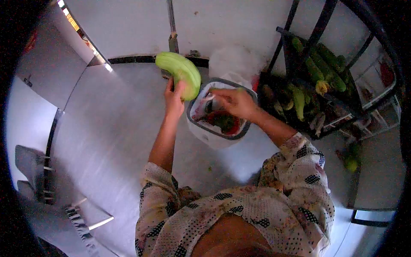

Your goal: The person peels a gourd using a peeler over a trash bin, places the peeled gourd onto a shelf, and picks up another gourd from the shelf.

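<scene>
My left hand [174, 97] is closed round the lower part of a large pale green gourd [182, 70], which is curved and held up to the left of a bin. My right hand [234, 102] is over the bin [204, 125], its fingers closed on a small pale tool that looks like a peeler [209, 97]. The tool is partly hidden by the fingers. Inside the lined, grey-rimmed bin lie dark green and red scraps [224, 121].
At the right a black rack [282, 49] holds long green vegetables [327, 68]. Green produce [351, 162] lies below it. A whitish bag [233, 60] is behind the bin, against the wall. Chair-like legs [102, 222] stand at the lower left.
</scene>
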Demonstrator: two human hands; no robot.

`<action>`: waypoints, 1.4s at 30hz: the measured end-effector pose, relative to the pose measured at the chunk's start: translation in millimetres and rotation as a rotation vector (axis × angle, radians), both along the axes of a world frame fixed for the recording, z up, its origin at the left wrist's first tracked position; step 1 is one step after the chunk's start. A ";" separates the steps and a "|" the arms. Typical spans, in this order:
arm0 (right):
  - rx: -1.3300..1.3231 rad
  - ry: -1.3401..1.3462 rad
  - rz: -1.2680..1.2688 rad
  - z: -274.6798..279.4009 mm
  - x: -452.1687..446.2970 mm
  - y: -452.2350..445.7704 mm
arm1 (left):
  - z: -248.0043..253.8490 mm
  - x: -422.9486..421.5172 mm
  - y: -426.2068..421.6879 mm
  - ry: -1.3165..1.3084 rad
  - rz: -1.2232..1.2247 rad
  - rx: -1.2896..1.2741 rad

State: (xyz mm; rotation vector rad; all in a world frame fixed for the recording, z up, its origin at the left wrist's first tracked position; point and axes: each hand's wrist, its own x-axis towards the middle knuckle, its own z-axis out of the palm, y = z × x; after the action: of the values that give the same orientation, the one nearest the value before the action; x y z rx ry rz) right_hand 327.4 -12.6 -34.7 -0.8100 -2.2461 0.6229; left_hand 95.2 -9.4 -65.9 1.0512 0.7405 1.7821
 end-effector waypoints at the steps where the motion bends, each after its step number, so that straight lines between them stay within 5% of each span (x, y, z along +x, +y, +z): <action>1: -0.081 0.122 -0.019 5.7 0.5 1.5 | -3.8 -3.7 -0.1 -0.074 -0.089 -0.018; 5: -0.203 0.342 -0.056 17.1 7.1 19.0 | -22.6 -11.8 -4.3 -0.359 -0.561 -0.174; 8: -0.345 0.360 -0.083 24.0 10.8 14.9 | -24.7 -2.2 -7.4 -0.294 -0.713 -0.120; 14: -0.190 0.289 -0.116 33.0 8.6 10.6 | -32.0 7.1 -3.1 -0.044 -0.443 -0.096; 26: -0.229 0.219 -0.168 10.6 4.8 3.7 | -19.8 22.5 1.3 -0.189 -0.290 -0.138; 32: -0.049 0.338 -0.165 4.5 1.6 -2.6 | -15.5 36.0 -2.1 -0.148 -0.172 -0.162; 35: -0.150 0.093 -0.015 -30.6 -4.0 -13.2 | -3.2 35.6 11.6 -0.402 -0.131 -0.263; 39: -0.090 0.253 -0.067 -24.2 -13.4 -2.9 | 10.3 7.7 13.3 -0.329 -0.390 -0.123; 42: -0.530 0.203 -0.030 -33.9 5.0 11.4 | -13.4 -2.3 1.3 -0.346 -0.315 -0.302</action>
State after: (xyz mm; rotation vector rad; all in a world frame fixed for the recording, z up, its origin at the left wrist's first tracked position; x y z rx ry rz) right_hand 332.4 -1.2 -68.7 -0.9769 -1.8993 1.2566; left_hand 92.8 -8.1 -79.3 0.5993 0.5695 1.4724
